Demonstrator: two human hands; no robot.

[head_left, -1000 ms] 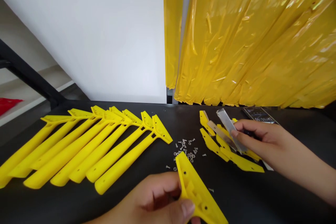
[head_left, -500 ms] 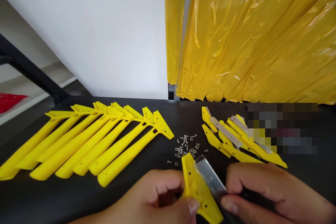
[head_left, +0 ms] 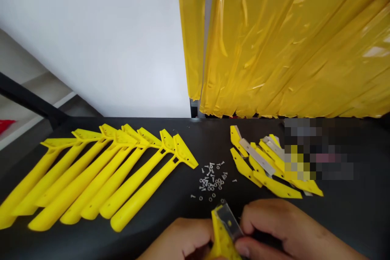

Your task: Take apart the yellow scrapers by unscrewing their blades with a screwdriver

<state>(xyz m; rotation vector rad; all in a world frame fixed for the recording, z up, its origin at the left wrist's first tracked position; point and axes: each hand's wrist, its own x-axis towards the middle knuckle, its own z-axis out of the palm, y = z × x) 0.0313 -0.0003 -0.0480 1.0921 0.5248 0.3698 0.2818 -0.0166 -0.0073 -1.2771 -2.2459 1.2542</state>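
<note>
Eight yellow handles [head_left: 146, 195] lie slanted in a row on the black table [head_left: 76, 248], heads toward the far edge. To the right I count at least five flat yellow pieces [head_left: 277, 185] and at least two grey strips [head_left: 257, 156], overlapping; between the groups lie small screws and washers [head_left: 210, 187], well over a dozen. One more yellow part [head_left: 221, 233] is pinched in the left hand [head_left: 184, 239], at the near edge; one metal strip [head_left: 228, 220] is clamped between the right hand's [head_left: 274, 227] thumb and forefinger. A second ago that strip was over the right-hand pile — now it overlaps the held part's head, apparently touching. The frame's bottom cuts off both hands and the part's lower end; a pixelated patch hides the pile's right side.
</note>
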